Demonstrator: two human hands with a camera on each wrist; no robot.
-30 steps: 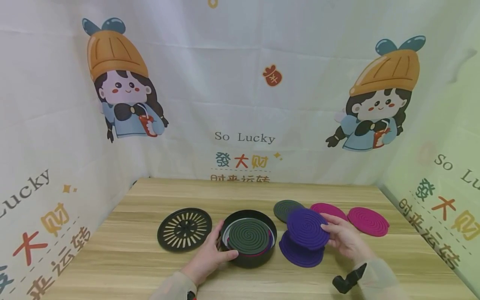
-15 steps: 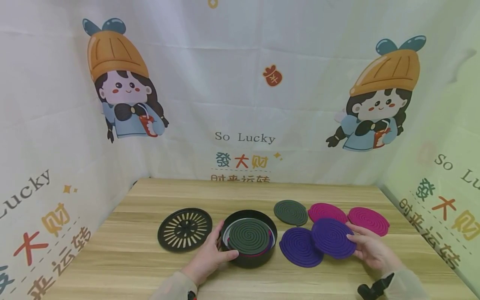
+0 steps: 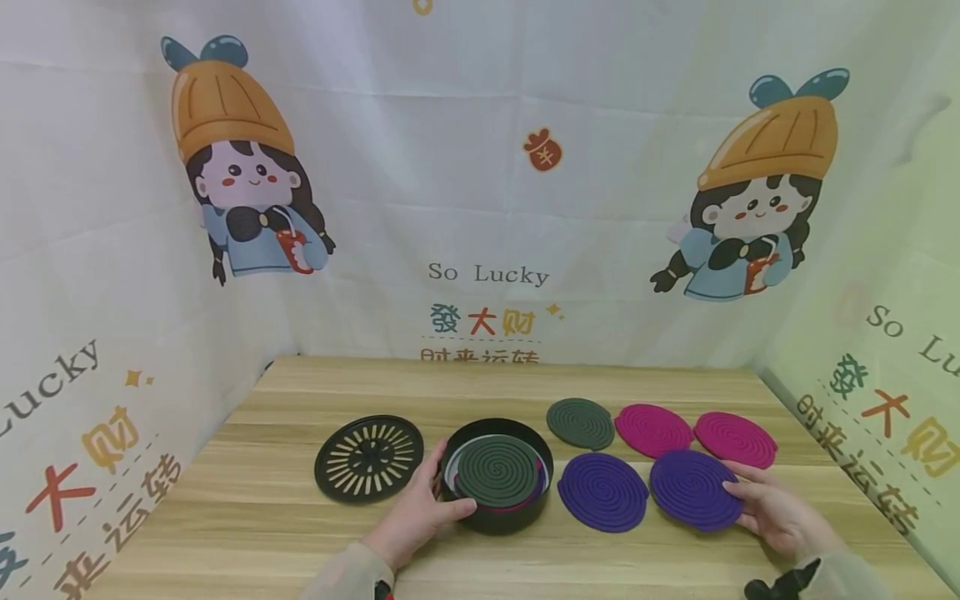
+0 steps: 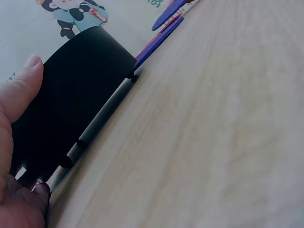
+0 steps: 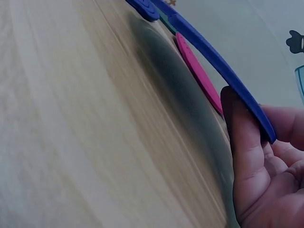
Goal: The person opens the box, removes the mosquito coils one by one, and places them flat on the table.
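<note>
My left hand [image 3: 415, 508] grips the left side of a round black mosquito coil box [image 3: 501, 523], its thumb at the near wall. Inside the box a dark green mosquito coil [image 3: 498, 472] lies on top, with pink and purple edges showing beneath it. On the right, my right hand [image 3: 776, 508] pinches the edge of a purple mosquito coil [image 3: 696, 490] between thumb and fingers. The right wrist view has this purple coil [image 5: 218, 64] raised over the table, its shadow below. A second purple coil [image 3: 603, 492] lies flat between the box and the held coil.
Behind the purple coils lie a green coil [image 3: 580, 423] and two pink coils, one in the middle [image 3: 654, 429] and one farther right [image 3: 737, 438]. A black slotted lid [image 3: 369, 459] rests left of the box. Printed cloth [image 3: 360, 208] walls in the wooden table [image 3: 247, 500].
My right hand has carried the purple coil rightward and lower, away from above the other purple coil, which now shows whole. The left hand keeps its place on the box.
</note>
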